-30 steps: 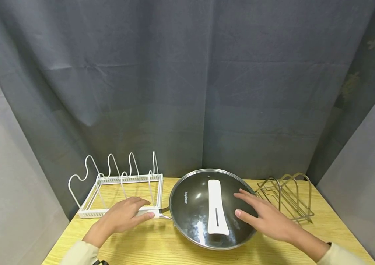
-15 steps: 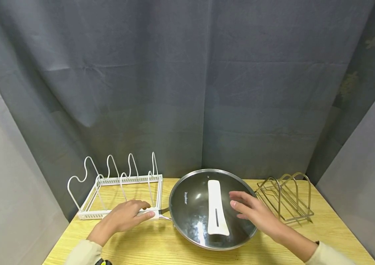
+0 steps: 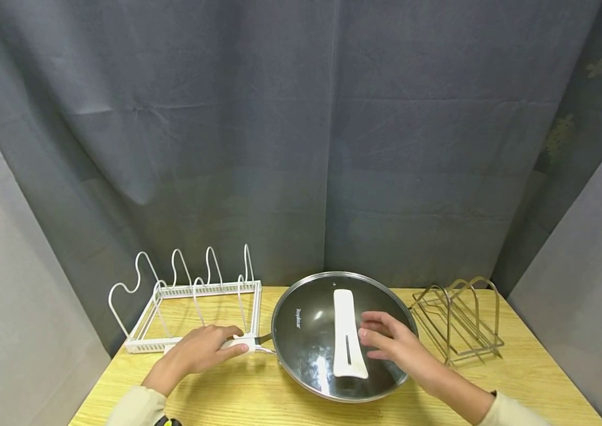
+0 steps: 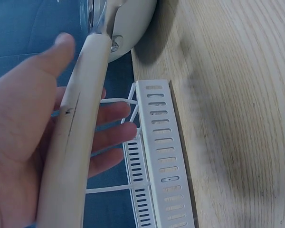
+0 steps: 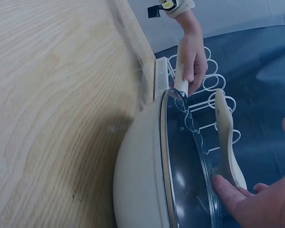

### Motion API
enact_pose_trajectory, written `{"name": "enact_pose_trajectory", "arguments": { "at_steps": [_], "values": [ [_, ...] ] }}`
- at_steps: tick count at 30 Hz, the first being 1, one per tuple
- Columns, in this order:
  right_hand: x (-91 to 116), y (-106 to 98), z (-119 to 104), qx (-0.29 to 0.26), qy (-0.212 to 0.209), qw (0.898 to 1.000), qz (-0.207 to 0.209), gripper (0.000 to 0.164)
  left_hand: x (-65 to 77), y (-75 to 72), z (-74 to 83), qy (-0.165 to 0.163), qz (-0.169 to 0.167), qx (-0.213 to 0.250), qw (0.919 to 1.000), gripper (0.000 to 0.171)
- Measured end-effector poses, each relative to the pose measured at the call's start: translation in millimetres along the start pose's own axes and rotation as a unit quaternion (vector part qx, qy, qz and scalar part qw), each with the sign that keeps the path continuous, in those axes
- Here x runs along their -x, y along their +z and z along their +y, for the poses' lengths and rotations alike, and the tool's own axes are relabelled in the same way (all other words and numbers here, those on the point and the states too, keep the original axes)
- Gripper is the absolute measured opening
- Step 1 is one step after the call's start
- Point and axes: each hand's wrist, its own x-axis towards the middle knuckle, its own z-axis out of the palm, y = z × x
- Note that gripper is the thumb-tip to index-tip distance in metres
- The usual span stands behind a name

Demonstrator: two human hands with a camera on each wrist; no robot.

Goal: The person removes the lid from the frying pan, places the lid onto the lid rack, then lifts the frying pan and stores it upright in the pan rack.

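Observation:
A cream wok [image 5: 135, 175] stands on the wooden table, covered by a glass lid [image 3: 308, 349] with a steel rim. Along the lid's middle runs a long white handle [image 3: 343, 322] with a slot. My left hand [image 3: 202, 350] holds the wok's pale long handle [image 4: 78, 114], fingers loosely curled behind it. Over the right half of the lid is my right hand [image 3: 397, 346], its fingers bent and spread. In the right wrist view its thumb tip comes right at the foot of the lid handle.
A white wire rack [image 3: 141, 345] with upright loops stands on the left, partly behind the left hand. To the right is a bronze-coloured wire rack [image 3: 448, 322], close to the wok. Grey curtains [image 3: 226, 177] hang behind the table [image 3: 248, 396].
My right hand has moved left across the lid to its white handle, its fingers drawing in. The left hand stays at the wok handle; wok, lid and racks have not moved.

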Motion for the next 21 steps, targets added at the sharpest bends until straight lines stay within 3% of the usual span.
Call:
{"name": "enact_pose_trajectory", "arguments": {
  "at_steps": [9,21],
  "values": [
    [-2,16,5,-0.017,0.024,0.998,0.055,0.067,-0.8,1.0,-3.6,0.031,-0.003,0.023,0.9993,0.033],
    [-5,30,8,-0.004,0.058,0.992,0.115,0.071,-0.9,2.1,-4.2,0.034,0.004,0.013,0.9993,0.037]
  ]
}}
